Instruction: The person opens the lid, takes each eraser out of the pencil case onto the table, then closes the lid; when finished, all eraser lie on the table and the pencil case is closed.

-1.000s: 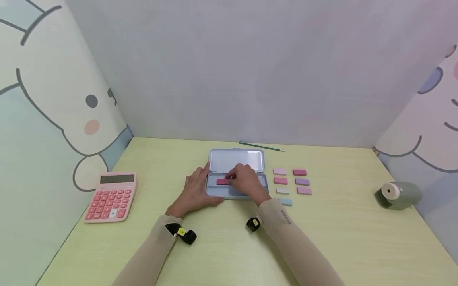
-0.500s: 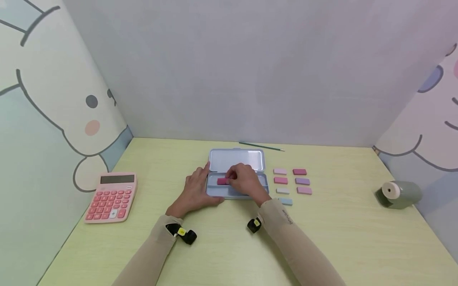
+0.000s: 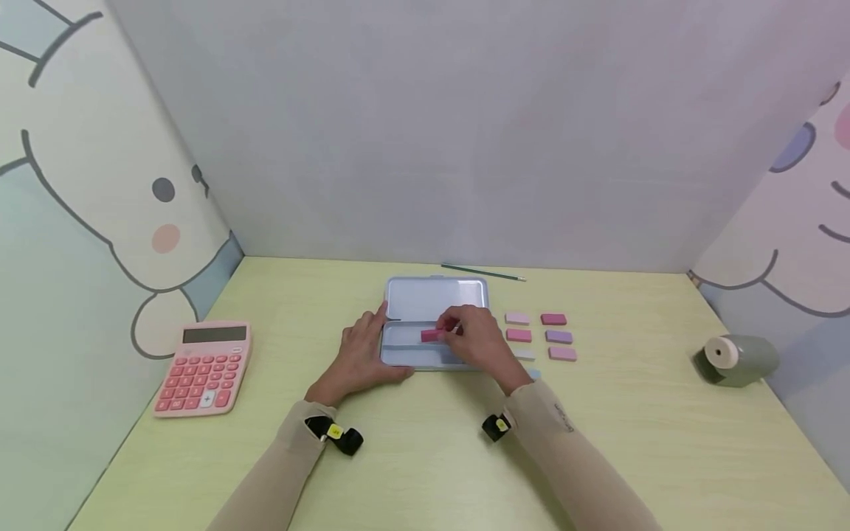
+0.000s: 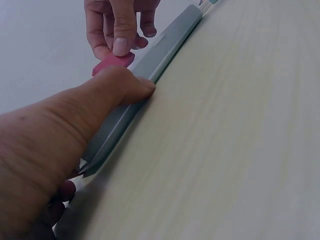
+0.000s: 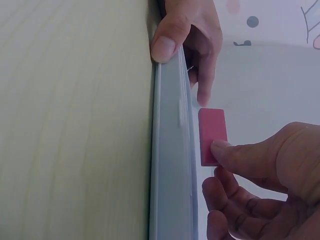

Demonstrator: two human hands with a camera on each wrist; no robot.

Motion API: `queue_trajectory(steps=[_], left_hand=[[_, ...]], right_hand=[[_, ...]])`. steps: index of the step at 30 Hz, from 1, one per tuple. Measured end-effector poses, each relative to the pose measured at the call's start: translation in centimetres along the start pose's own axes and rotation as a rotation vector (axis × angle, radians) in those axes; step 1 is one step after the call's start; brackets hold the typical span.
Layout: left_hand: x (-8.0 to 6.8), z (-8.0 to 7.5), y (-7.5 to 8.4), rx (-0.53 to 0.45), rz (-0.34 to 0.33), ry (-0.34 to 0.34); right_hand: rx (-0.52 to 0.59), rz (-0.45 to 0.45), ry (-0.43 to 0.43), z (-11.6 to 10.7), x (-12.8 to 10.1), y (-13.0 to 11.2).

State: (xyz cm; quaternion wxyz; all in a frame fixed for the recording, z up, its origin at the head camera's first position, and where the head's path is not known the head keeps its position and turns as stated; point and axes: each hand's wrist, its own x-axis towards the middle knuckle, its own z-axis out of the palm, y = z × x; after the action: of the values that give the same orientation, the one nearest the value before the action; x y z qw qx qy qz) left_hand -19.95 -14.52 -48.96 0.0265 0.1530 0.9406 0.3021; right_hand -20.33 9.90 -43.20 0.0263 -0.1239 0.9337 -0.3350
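An open metal pencil box [image 3: 415,356], pale blue-grey, lies with its lid [image 3: 432,297] tipped back. Over its upper compartment my right hand [image 3: 479,339] pinches a dark pink eraser [image 3: 430,335]. The right wrist view shows the thumb on the flat face of this eraser [image 5: 209,132], with the other fingers behind and below. My left hand [image 3: 361,354] rests at the box's left end, its fingers stretched along the side. In the left wrist view the left thumb [image 4: 120,85] lies on the front rim. Whether the eraser touches the box floor I cannot tell.
Right of the box lie several small erasers in two columns, including a purple one [image 3: 559,337] and a white one [image 3: 524,355]. A green pencil [image 3: 483,272] lies behind. A pink calculator [image 3: 202,369] stands left, a grey-green pencil sharpener [image 3: 740,361] far right.
My right hand has moved to the right with the dark pink eraser, away from the box's left end. The left hand stays in place on the box.
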Motion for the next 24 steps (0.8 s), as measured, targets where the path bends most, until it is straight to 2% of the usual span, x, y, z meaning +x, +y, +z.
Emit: queue_trajectory(steps=[24], left_hand=[[0.0,0.1,0.0,-0.002,0.003,0.005]], right_hand=[[-0.058,0.062,0.080,-6.1,-6.1,6.5]])
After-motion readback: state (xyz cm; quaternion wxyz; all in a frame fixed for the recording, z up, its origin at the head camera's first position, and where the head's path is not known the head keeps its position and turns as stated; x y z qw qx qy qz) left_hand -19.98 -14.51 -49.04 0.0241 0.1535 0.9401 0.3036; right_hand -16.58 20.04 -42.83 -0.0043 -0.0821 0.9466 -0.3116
